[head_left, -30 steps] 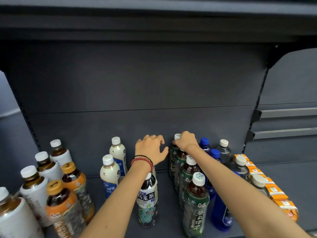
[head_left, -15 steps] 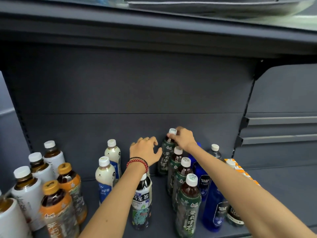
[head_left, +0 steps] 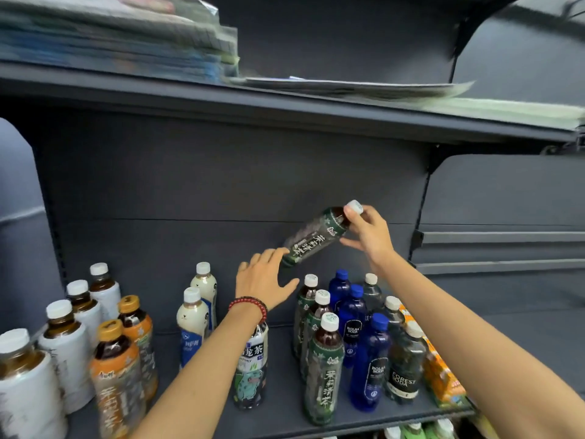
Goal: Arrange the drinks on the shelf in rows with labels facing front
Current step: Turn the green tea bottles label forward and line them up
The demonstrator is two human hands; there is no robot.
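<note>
Green tea bottle [head_left: 311, 239] hangs tilted above the shelf [head_left: 281, 380], right hand [head_left: 368, 234] pinching cap and neck, left hand [head_left: 264, 280] spread open by its base; likely full, heavy, slick, so grip mid-body.

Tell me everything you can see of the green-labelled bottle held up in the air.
The green-labelled plastic tea bottle has a white screw cap, dark brown liquid and white vertical lettering on its label. It is off the shelf, tilted, cap up-right, base down-left, above the standing bottles. The right hand grips its neck and cap; the open left hand reaches its base, contact unclear.
</note>
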